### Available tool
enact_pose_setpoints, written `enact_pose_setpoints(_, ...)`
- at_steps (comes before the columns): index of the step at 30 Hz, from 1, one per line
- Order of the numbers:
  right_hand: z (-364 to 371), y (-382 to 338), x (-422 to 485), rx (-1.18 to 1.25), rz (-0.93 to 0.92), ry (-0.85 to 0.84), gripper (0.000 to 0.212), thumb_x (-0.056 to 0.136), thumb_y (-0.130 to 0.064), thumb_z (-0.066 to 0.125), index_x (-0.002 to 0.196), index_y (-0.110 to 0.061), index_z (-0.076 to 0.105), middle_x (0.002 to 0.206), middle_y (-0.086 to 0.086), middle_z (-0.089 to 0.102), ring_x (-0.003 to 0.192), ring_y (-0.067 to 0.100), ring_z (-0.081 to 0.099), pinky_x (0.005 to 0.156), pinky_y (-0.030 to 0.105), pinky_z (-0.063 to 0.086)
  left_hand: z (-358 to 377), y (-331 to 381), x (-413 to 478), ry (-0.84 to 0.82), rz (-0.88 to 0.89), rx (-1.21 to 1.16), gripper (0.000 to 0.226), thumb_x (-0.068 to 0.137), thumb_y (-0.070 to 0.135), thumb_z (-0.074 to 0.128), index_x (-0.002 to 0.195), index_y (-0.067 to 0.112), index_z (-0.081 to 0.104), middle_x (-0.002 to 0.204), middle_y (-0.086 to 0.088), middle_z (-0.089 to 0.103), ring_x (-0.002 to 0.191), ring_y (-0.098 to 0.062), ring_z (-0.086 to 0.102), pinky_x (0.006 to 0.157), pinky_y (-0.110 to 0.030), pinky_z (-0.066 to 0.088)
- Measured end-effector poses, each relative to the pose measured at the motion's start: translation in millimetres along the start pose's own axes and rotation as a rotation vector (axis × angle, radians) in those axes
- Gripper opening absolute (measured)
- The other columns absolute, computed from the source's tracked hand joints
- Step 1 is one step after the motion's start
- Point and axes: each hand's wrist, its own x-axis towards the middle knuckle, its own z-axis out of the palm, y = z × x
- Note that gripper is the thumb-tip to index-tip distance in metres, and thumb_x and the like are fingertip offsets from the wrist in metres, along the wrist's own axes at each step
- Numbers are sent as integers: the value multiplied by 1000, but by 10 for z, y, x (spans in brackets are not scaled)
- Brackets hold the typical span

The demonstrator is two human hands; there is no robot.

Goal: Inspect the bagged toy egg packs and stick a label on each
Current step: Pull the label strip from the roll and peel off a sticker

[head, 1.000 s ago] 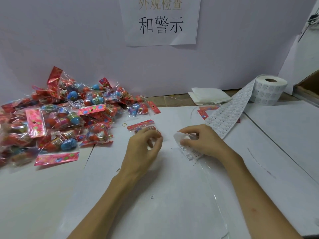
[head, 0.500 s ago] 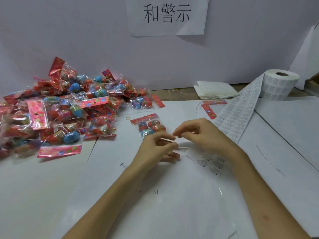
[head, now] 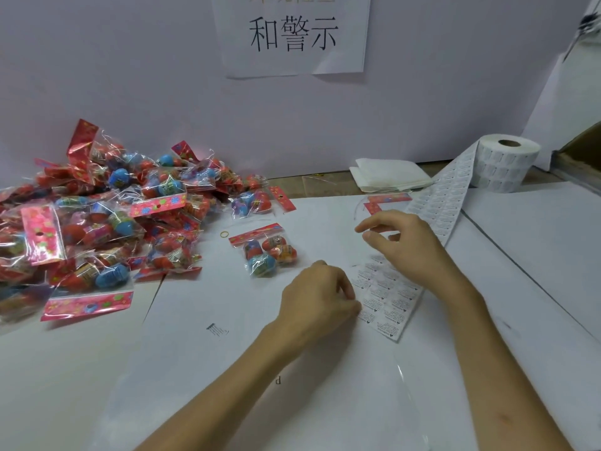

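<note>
One bagged egg pack [head: 270,252] with a red header lies flat on the white table, apart from both hands. My left hand [head: 320,294] has curled fingers that pinch the left edge of the label strip's free end [head: 387,297]. My right hand [head: 403,245] hovers just above the strip. Its forefinger and thumb are close together, pointing left; I cannot tell whether a label is between them. The strip [head: 445,203] runs back to the label roll [head: 507,161] at the far right.
A big pile of bagged egg packs [head: 97,222] fills the left side. A rubber band [head: 224,235] lies beside the single pack. A folded white cloth [head: 390,177] and loose red header cards [head: 387,200] sit at the back. The wall carries a paper sign [head: 292,34].
My right hand has lifted away from my left hand, up and toward the back. My left hand has slid right from the egg pack to the strip's edge. The strip end now lies flat.
</note>
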Motion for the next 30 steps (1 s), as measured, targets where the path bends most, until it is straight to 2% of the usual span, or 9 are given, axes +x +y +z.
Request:
enact_pose_setpoints(2, 14, -47, 8, 78, -23, -9, 17, 95, -17, 67, 94, -30, 77, 99, -22, 73, 96, -4, 65, 88, 24, 49, 10, -16, 34, -11, 12, -52, 17, 80, 32, 79, 79, 31, 62, 87, 13, 61, 87, -14, 59, 67, -29, 47)
enact_pose_setpoints(6, -69, -94, 66, 100, -64, -197, 19, 92, -23, 73, 106, -36, 74, 111, -27, 70, 105, -5, 64, 92, 22, 48, 29, -63, 25, 7, 4, 7, 51, 84, 45, 78, 128, 31, 56, 112, 7, 54, 107, -18, 55, 84, -34, 47)
enact_pose_setpoints(9, -157, 42, 47, -210, 5, -593, 65, 79, -42, 85, 136, -49, 55, 141, -37, 47, 129, -17, 42, 106, 10, 32, 20, -81, 61, 61, 2, 30, 45, 87, 48, 73, 127, 33, 59, 109, 10, 52, 108, -16, 57, 80, -33, 43)
enact_pose_setpoints(11, -146, 182, -24, -359, 69, -706, 94, 72, -50, 88, 151, -46, 38, 157, -33, 25, 145, -12, 21, 118, 15, 19, 3, -86, 126, 92, -3, 35, 37, 88, 47, 70, 122, 37, 62, 106, 12, 54, 106, -14, 58, 76, -31, 38)
enact_pose_setpoints(15, -56, 427, -154, -241, 55, -577, 94, 70, -53, 87, 151, -48, 39, 156, -39, 18, 144, -21, 6, 120, 19, 13, -55, -83, 294, 107, -34, 48, 45, 84, 51, 71, 125, 37, 60, 113, 9, 60, 104, -16, 58, 75, -30, 37)
enact_pose_setpoints(20, -39, 415, -161, -14, 76, -321, 47, 78, -26, 84, 114, -53, 68, 118, -28, 69, 105, -10, 64, 86, 9, 46, -145, -65, 431, 36, -74, -107, 23, 85, 46, 74, 84, 24, 67, 72, 10, 63, 67, -9, 58, 59, -28, 39)
enact_pose_setpoints(23, -42, 345, -166, -6, 22, -239, 37, 83, -13, 75, 102, -45, 75, 94, -13, 75, 78, 9, 70, 68, 20, 54, -143, -95, 403, -73, -74, -562, 21, 94, 33, 71, 82, 16, 74, 74, 2, 73, 58, -14, 66, 50, -23, 45)
enact_pose_setpoints(27, -52, 234, -208, 18, -20, -271, 44, 76, -40, 83, 117, -49, 69, 116, -30, 67, 111, -11, 59, 91, 8, 43, -96, -126, 330, -171, -79, -977, 19, 99, 20, 66, 105, 6, 78, 94, -17, 79, 80, -31, 76, 59, -27, 58)
enact_pose_setpoints(30, -64, 176, -201, 11, -122, -156, 47, 79, -28, 87, 122, -33, 69, 119, -27, 63, 116, -4, 57, 93, 10, 41, -41, -179, 350, -150, -39, -1024, 18, 100, 21, 65, 105, 11, 80, 97, -11, 80, 90, -27, 77, 71, -25, 60)
